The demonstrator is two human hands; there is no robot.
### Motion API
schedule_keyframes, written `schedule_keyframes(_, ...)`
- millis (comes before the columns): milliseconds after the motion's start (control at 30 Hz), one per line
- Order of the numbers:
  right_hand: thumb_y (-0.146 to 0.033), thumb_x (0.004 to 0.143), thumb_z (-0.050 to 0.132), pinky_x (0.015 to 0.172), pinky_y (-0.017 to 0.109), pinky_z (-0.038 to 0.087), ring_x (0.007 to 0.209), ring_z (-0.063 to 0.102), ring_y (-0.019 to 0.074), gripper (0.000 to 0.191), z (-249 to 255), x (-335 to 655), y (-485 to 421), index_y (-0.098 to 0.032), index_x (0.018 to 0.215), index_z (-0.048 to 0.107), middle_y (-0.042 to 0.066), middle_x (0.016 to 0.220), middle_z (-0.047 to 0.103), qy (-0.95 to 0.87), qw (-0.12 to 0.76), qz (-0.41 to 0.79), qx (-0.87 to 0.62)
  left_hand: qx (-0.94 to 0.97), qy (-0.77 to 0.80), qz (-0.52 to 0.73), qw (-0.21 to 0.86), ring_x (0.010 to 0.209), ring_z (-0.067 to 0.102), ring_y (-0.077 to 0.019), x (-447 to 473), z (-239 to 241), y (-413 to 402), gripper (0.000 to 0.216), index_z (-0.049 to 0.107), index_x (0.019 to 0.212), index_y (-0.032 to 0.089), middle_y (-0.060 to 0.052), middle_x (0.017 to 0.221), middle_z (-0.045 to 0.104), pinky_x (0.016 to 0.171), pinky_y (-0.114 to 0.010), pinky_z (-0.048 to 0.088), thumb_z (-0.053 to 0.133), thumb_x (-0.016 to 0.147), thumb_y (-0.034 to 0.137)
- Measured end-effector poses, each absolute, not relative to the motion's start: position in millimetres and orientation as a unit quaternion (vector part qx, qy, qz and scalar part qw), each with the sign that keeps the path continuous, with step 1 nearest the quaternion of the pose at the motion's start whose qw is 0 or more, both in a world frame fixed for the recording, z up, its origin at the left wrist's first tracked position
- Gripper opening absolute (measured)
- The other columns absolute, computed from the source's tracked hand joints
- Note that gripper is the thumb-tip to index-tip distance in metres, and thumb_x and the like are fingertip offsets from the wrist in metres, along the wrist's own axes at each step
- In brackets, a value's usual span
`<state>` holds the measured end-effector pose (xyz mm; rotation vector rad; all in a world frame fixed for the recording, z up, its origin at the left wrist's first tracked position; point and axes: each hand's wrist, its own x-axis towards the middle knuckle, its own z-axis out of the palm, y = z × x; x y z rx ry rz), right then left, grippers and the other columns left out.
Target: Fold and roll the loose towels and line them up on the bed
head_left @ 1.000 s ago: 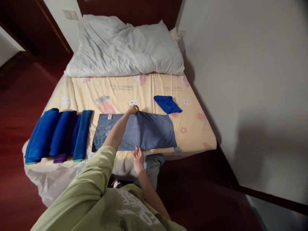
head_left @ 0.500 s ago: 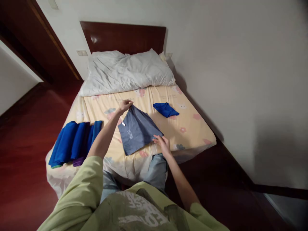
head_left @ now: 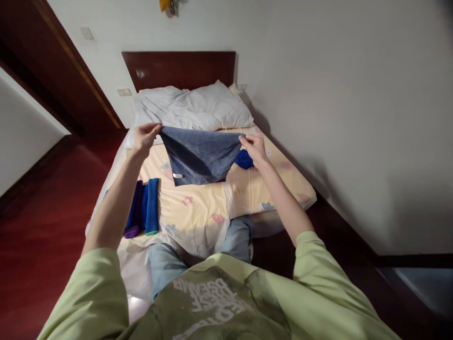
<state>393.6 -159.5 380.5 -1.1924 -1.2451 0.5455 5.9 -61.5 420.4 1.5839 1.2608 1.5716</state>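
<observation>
A grey-blue towel point(head_left: 205, 153) hangs stretched between my two hands above the bed, its lower edge drooping and a small white tag showing at the lower left. My left hand point(head_left: 146, 138) pinches its upper left corner. At the upper right corner, my right hand point(head_left: 254, 147) is closed on the cloth. Behind the towel's right side lies a crumpled bright blue cloth point(head_left: 245, 159), partly hidden. Several rolled or folded blue and purple cloths point(head_left: 153, 205) lie side by side at the bed's left, partly covered by my left arm.
The bed has a yellow patterned sheet point(head_left: 198, 215), with white pillows point(head_left: 198, 106) against a dark wooden headboard point(head_left: 180, 68). A wall point(head_left: 336, 104) stands to the right. Dark red floor point(head_left: 53, 212) and a wooden door point(head_left: 53, 61) are on the left.
The towel has been lifted off the bed and spread out. My right hand, earlier at its lower right with fingers apart, now grips a top corner. Both hands have moved up and apart.
</observation>
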Motion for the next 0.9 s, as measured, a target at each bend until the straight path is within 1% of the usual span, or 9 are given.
schedule_keyframes(167, -0.061, 0.080, 0.079, 0.055, 0.022, 0.040, 0.065, 0.046, 0.0117, 0.053, 412, 373, -154, -0.022, 0.061, 0.047, -0.004, 0.060, 0.038, -0.561, 0.627, 0.234, -0.487, 0.583, 0.474, 0.584, 0.308, 0.077, 0.065, -0.0149, -22, 431, -73, 0.042, 0.075, 0.100, 0.014, -0.004, 0.081, 0.071, 0.068, -0.023, 0.050, 0.086, 0.068, 0.039)
schedule_keyframes(300, -0.061, 0.079, 0.080, 0.053, 0.022, 0.041, 0.066, 0.051, 0.0131, 0.047, 424, 367, -157, -0.023, 0.066, 0.055, -0.003, 0.060, 0.044, -0.570, 0.600, 0.280, -0.486, 0.578, 0.478, 0.582, 0.314, 0.070, 0.059, -0.0109, -34, 438, -87, 0.033, 0.076, 0.097, 0.016, 0.000, 0.073, 0.068, 0.068, -0.023, 0.047, 0.087, 0.073, 0.034)
schedule_keyframes(367, -0.060, 0.079, 0.081, 0.053, 0.021, 0.041, 0.067, 0.053, 0.0130, 0.045, 425, 367, -159, -0.022, 0.068, 0.058, -0.003, 0.061, 0.047, -0.569, 0.595, 0.291, -0.487, 0.584, 0.464, 0.585, 0.319, 0.066, 0.055, -0.0082, -38, 439, -94, 0.027, 0.076, 0.096, 0.016, 0.002, 0.069, 0.067, 0.065, -0.022, 0.045, 0.087, 0.076, 0.031)
schedule_keyframes(433, -0.059, 0.080, 0.081, 0.053, 0.020, 0.041, 0.067, 0.054, 0.0121, 0.044, 423, 370, -160, -0.022, 0.069, 0.059, -0.003, 0.063, 0.051, -0.564, 0.599, 0.291, -0.489, 0.590, 0.451, 0.583, 0.329, 0.063, 0.054, -0.0072, -41, 440, -99, 0.024, 0.076, 0.095, 0.016, 0.003, 0.067, 0.067, 0.063, -0.022, 0.044, 0.087, 0.078, 0.029)
schedule_keyframes(633, -0.060, 0.079, 0.082, 0.053, 0.019, 0.041, 0.065, 0.055, 0.0096, 0.045, 412, 381, -165, -0.021, 0.070, 0.062, -0.002, 0.067, 0.057, -0.549, 0.606, 0.297, -0.493, 0.587, 0.436, 0.579, 0.361, 0.062, 0.061, -0.0090, -40, 441, -119, 0.019, 0.077, 0.093, 0.013, -0.002, 0.069, 0.070, 0.058, -0.022, 0.045, 0.086, 0.081, 0.023)
schedule_keyframes(800, -0.057, 0.076, 0.086, 0.050, 0.020, 0.041, 0.063, 0.057, 0.0104, 0.044, 409, 391, -191, -0.020, 0.071, 0.063, -0.001, 0.067, 0.059, -0.535, 0.576, 0.358, -0.503, 0.550, 0.438, 0.564, 0.432, 0.060, 0.063, -0.0077, -37, 440, -157, 0.009, 0.077, 0.088, 0.012, -0.003, 0.069, 0.069, 0.055, -0.017, 0.049, 0.081, 0.080, 0.013)
schedule_keyframes(900, -0.053, 0.074, 0.089, 0.048, 0.022, 0.042, 0.060, 0.055, 0.0110, 0.042, 408, 403, -210, -0.020, 0.072, 0.064, -0.001, 0.065, 0.058, -0.530, 0.550, 0.400, -0.507, 0.538, 0.462, 0.531, 0.464, 0.061, 0.064, -0.0076, -37, 434, -184, 0.006, 0.078, 0.086, 0.015, -0.002, 0.069, 0.068, 0.055, -0.014, 0.052, 0.078, 0.081, 0.011)
